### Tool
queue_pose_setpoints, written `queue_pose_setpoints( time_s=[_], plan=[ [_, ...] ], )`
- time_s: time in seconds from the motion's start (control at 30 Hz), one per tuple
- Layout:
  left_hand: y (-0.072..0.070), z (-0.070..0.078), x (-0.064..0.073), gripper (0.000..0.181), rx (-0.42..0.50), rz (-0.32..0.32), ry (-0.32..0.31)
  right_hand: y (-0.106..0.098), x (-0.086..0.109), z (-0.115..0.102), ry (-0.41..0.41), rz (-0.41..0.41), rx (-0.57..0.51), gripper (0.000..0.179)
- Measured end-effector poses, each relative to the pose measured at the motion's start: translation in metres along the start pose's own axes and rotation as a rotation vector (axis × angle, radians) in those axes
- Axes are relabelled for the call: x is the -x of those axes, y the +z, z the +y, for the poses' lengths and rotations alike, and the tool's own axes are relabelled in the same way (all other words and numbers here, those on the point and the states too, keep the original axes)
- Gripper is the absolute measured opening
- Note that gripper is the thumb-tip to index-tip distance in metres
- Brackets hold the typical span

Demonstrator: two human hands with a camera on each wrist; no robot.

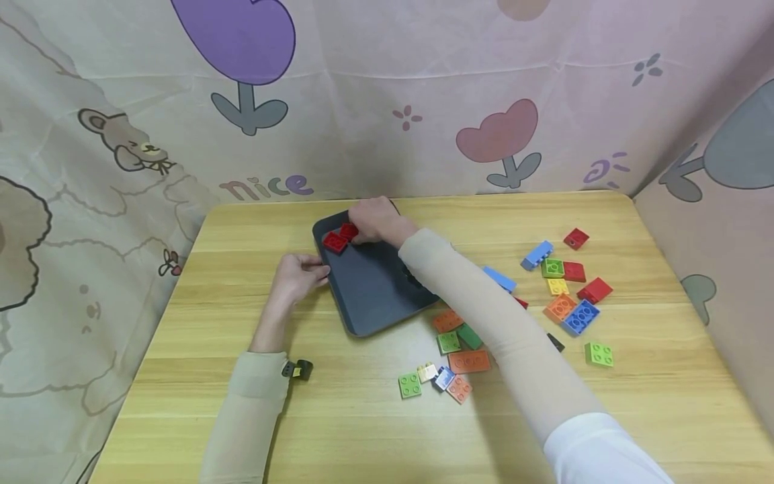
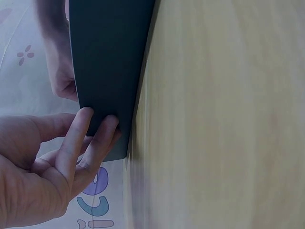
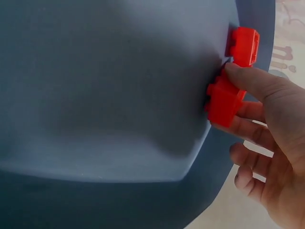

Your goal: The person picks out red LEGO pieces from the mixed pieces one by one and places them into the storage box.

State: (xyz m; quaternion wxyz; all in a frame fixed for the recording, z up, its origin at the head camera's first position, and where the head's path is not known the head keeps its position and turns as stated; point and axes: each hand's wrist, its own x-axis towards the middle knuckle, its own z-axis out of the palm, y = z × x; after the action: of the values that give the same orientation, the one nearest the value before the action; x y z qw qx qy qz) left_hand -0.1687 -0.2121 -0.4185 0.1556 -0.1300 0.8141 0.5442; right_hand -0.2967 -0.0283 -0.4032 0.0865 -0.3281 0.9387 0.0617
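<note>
A dark grey tray [image 1: 375, 289] lies tilted on the table. My left hand [image 1: 296, 277] holds its left side; in the left wrist view, fingertips [image 2: 110, 121] press the outer wall while another digit goes behind the rim. Inside the far left corner of the tray, my right hand [image 1: 377, 220] pinches a red toy brick [image 3: 225, 101] between thumb and fingers. Another red brick [image 3: 245, 46] sits right beside it against the tray wall.
Several loose bricks lie right of the tray, among them a blue brick [image 1: 580, 317], a red brick [image 1: 595, 291] and a lime green brick [image 1: 598, 354]. Nearer the front are an orange brick [image 1: 469, 361] and a green brick [image 1: 410, 385]. A printed cloth [image 1: 375, 148] hangs behind the table.
</note>
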Motion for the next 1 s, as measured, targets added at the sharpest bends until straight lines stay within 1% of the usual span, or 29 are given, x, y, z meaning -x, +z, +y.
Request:
queue_pose_setpoints(
  time_s=[0.33,0.7,1.0],
  plan=[
    [-0.0004,-0.0017,-0.0007,0.042,-0.002,0.001,0.003,0.0042,0.0013,-0.0014,0.001,0.035,0.009,0.036],
    [-0.0003,-0.0025,-0.0011,0.043,-0.003,-0.001,0.008,0.0076,-0.0010,0.0007,-0.016,0.035,0.000,0.039],
    [-0.0001,-0.0020,-0.0003,0.043,-0.006,-0.001,0.017,0.0075,0.0006,-0.0011,-0.033,0.048,-0.010,0.046]
  ],
)
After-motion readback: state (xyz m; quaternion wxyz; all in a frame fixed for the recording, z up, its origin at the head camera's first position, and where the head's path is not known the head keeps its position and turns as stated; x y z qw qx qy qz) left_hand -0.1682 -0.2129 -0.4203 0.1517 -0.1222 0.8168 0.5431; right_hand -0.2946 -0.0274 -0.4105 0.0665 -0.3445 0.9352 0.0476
